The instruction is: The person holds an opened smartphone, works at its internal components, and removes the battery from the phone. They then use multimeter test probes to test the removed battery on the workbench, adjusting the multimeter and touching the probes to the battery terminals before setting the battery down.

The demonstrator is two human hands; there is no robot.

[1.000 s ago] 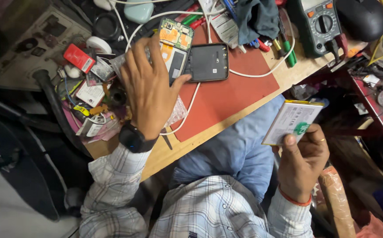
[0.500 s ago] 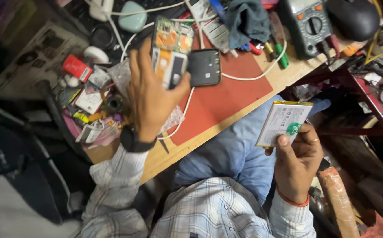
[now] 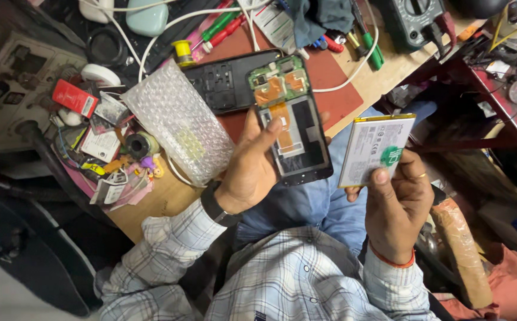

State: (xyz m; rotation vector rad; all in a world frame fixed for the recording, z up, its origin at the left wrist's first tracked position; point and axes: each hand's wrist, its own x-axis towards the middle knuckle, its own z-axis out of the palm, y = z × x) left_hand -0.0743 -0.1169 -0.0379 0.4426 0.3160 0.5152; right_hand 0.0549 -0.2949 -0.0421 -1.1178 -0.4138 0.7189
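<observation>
Wooden workbench [image 3: 151, 205] w/ red mat [image 3: 330, 74] on top. On mat: black phone back cover [image 3: 223, 83], white cable [image 3: 353, 74], screwdrivers [image 3: 368, 47]. Bubble wrap bag [image 3: 178, 125] on bench edge, beside misc small parts & a tape roll [image 3: 136, 145]. Multimeter [image 3: 416, 21] at far end.

The phone [image 3: 294, 128] is black with green and orange parts, the battery [image 3: 376, 150] white with a green mark, the mat [image 3: 324, 77] red, the sleeves [image 3: 157, 261] pale blue-checked.
</observation>
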